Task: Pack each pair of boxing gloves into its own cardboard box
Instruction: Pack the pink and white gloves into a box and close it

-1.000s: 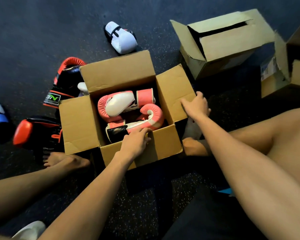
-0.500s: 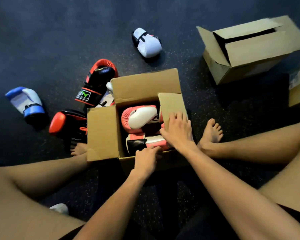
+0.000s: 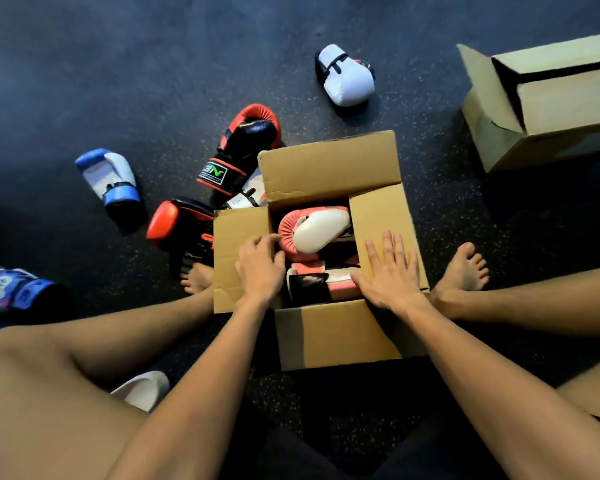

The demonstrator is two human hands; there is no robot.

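the pink gloves [image 3: 321,228] lie inside the box [image 3: 340,334], so the step now is shutting it; the right hand [image 3: 392,275] lies flat, fingers straight, pushing the right flap [image 3: 378,213] down; the left hand [image 3: 262,268] curls round the left flap [image 3: 236,233]; next i think that flap folds in; the top glove sticks up and may block it; a white glove [image 3: 347,79], a blue glove [image 3: 110,174] and another box [image 3: 551,133] wait nearby

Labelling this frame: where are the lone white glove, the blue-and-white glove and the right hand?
lone white glove [image 3: 351,85]: head view, padded front.
blue-and-white glove [image 3: 113,172]: head view, white panel.
right hand [image 3: 392,280]: head view, back of hand.
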